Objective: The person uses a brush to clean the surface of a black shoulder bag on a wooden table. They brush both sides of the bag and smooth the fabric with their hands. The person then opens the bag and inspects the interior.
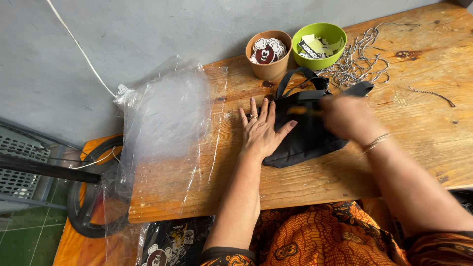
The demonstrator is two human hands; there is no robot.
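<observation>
Black bag lies unpacked on tabletop: left hand presses flat, fingers spread; right hand blurred, grip indeterminate; plastic sleeves wait beside.

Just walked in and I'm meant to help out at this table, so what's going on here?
A person seated at a wooden table has a small black bag lying flat on it. The left hand presses open-palmed on the bag's left edge, while the right hand, blurred, works on top of it. A brown cup and a green bowl of tags stand behind, with ball chains and clear plastic bags nearby.
</observation>
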